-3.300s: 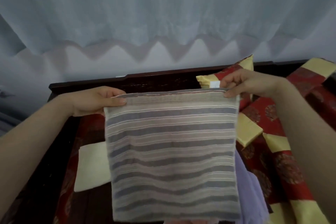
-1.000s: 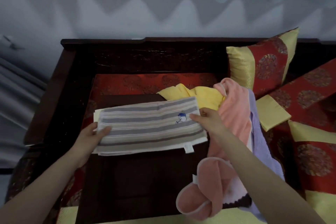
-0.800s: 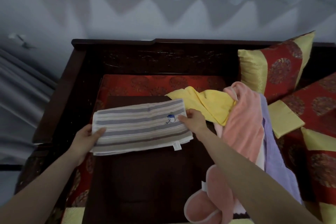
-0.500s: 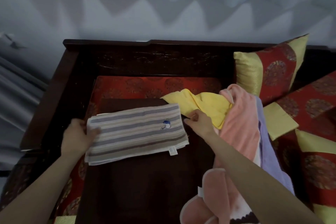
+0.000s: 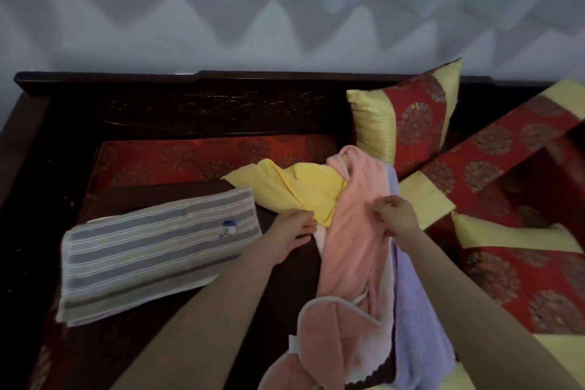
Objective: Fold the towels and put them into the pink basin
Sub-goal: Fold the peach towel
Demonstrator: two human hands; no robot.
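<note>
On the dark board [image 5: 285, 301] in front of the person, both hands had met at a pink towel [image 5: 351, 231]. The right hand [image 5: 399, 218] had its fingers curled and pinched a bit of the pink cloth near its right side. The left hand [image 5: 291, 231] reached with its fingers to the towel's left edge, where a yellow towel [image 5: 304, 187] tucked under it. Whether those fingers had closed on the edge or only touched it could not be told.

The pink towel lay long and crumpled between the two hands, running from near the pillow [image 5: 408, 117] down towards the person. A purple towel [image 5: 414, 310] lay under its right side, touching it. A striped towel [image 5: 152, 250] sat folded flat on the board, just beside the left forearm and apart from both hands.

One towel looked done and set aside, and the step in hand seemed to be picking up the next one, the pink. The next move would likely call for lifting it clear of the yellow and purple towels without dragging them along, then finding two corners so it could be spread and folded. Three towels appeared to be left to fold.

The pink basin was not in view, so nothing could be said about how far the folded towel had to go. Beyond the board lay a red cushion [image 5: 205, 155] and the dark wooden bench frame [image 5: 190, 104].
</note>
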